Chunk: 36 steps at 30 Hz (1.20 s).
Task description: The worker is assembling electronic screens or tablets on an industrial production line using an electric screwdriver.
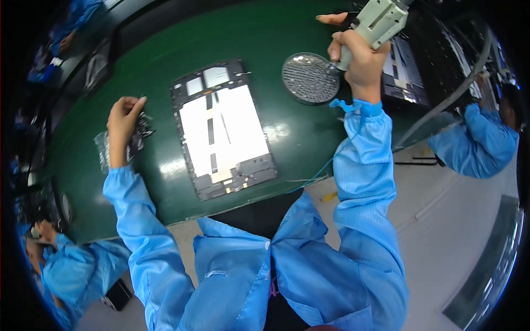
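Note:
My right hand point(364, 62) is wrapped round a pale grey-green electric screwdriver point(382, 25), its tip pointing down to the rim of a round screw tray point(311, 78) dotted with many small cells. On the left, my left hand point(125, 117) pinches thumb and fingers together; what sits between them is too small to make out. Just beside that hand lies a clear plastic bag point(101, 148) with small black parts point(142, 128). Between both hands rests an opened tablet point(223, 129), with a white inner panel, black frame and dark strips.
Green matting covers the workbench point(165, 60). More opened tablet units point(404, 71) lie at the right beside a grey hose point(469, 83). A blue wrist-strap cord point(320, 175) runs from my right cuff to the bench edge. Co-workers in blue sleeves point(475, 140) sit on both sides.

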Tool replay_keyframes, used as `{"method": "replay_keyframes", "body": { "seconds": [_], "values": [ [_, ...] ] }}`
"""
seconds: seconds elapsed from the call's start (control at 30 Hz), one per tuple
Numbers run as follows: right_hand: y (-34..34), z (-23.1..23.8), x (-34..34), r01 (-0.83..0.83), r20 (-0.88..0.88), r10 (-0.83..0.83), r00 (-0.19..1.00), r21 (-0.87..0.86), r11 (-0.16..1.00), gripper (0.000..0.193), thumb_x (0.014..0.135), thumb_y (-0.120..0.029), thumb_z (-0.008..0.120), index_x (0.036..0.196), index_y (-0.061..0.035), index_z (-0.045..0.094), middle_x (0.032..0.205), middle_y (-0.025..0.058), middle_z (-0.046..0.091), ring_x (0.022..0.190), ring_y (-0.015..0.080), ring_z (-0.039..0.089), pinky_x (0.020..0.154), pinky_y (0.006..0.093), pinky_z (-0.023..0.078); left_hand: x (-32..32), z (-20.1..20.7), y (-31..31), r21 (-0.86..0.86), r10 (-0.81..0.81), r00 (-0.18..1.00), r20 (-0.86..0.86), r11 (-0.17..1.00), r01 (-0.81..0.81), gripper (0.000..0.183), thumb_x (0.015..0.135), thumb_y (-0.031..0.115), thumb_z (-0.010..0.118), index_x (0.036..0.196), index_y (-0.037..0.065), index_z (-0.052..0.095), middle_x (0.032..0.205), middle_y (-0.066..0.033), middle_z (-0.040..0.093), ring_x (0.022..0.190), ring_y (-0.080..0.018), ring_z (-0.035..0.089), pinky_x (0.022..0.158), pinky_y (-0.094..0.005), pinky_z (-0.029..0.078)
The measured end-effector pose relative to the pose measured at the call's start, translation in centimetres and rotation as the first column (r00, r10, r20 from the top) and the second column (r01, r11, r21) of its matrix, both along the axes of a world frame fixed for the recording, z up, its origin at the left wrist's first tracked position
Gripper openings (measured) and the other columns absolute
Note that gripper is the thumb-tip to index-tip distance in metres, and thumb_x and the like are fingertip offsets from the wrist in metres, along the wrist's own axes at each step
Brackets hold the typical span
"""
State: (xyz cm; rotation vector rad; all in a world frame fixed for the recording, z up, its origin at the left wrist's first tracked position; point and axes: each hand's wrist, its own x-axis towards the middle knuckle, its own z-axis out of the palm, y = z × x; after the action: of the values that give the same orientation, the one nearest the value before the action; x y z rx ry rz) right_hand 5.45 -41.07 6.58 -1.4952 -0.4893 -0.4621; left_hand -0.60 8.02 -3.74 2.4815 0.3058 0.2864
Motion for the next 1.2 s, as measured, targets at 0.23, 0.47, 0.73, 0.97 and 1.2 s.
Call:
{"method": "replay_keyframes", "body": {
  "seconds": [0.23,0.47,0.73,0.97,1.2],
  "values": [
    [-0.1,-2.2,1.4,-0.089,0.063,0.089,0.994,0.004,0.996,0.020,0.078,0.007,0.052,0.094,0.0096,0.062,0.097,0.0264,0.070,0.050,0.0161,0.056,0.048,0.0303,0.049,-0.3,-0.5,0.5,-0.071,0.019,0.986,0.165,0.997,-0.008,0.027,0.090,0.023,0.073,0.094,-0.002,0.065,0.078,-0.0002,0.063,0.070,-0.0059,0.053,0.064,-0.0217,0.045],
    [1.6,-1.7,-0.1,-0.113,-0.172,0.136,0.976,0.134,0.984,0.034,0.076,0.004,0.049,0.107,0.0081,0.063,0.100,0.0210,0.070,0.049,0.0125,0.054,0.047,0.0242,0.047,-2.4,-1.3,4.4,-0.270,-0.001,0.967,0.254,0.960,0.072,0.015,0.095,0.013,0.067,0.101,-0.001,0.063,0.092,-0.0004,0.063,0.085,-0.0062,0.057,0.077,-0.0200,0.046],
    [0.7,-4.4,2.2,-0.189,-0.002,0.191,0.982,0.117,0.975,0.010,0.080,0.007,0.053,0.087,0.0103,0.059,0.085,0.0222,0.069,0.049,0.0214,0.056,0.049,0.0364,0.049,-3.2,0.3,3.1,-0.070,0.126,0.885,0.449,0.992,-0.107,0.020,0.095,0.013,0.066,0.110,-0.001,0.068,0.106,-0.0044,0.069,0.098,-0.0105,0.062,0.089,-0.0239,0.048],
    [0.5,-4.8,2.6,-0.237,0.017,0.237,0.971,0.135,0.962,0.007,0.080,0.007,0.055,0.085,0.0100,0.059,0.069,0.0163,0.063,0.047,0.0226,0.056,0.048,0.0379,0.049,-3.5,1.5,1.8,-0.131,0.197,0.829,0.523,0.980,-0.150,0.026,0.097,0.016,0.063,0.118,0.000,0.068,0.115,-0.0062,0.070,0.100,-0.0116,0.063,0.091,-0.0250,0.050],
    [2.3,-2.7,0.3,-0.117,-0.156,0.134,0.979,0.112,0.987,0.031,0.077,0.003,0.050,0.105,0.0084,0.062,0.098,0.0225,0.070,0.049,0.0128,0.054,0.046,0.0245,0.046,-3.7,1.5,1.7,-0.208,0.216,0.821,0.528,0.971,-0.121,0.028,0.098,0.014,0.061,0.122,-0.001,0.066,0.115,-0.0073,0.069,0.097,-0.0119,0.064,0.091,-0.0265,0.051]
  ]
}}
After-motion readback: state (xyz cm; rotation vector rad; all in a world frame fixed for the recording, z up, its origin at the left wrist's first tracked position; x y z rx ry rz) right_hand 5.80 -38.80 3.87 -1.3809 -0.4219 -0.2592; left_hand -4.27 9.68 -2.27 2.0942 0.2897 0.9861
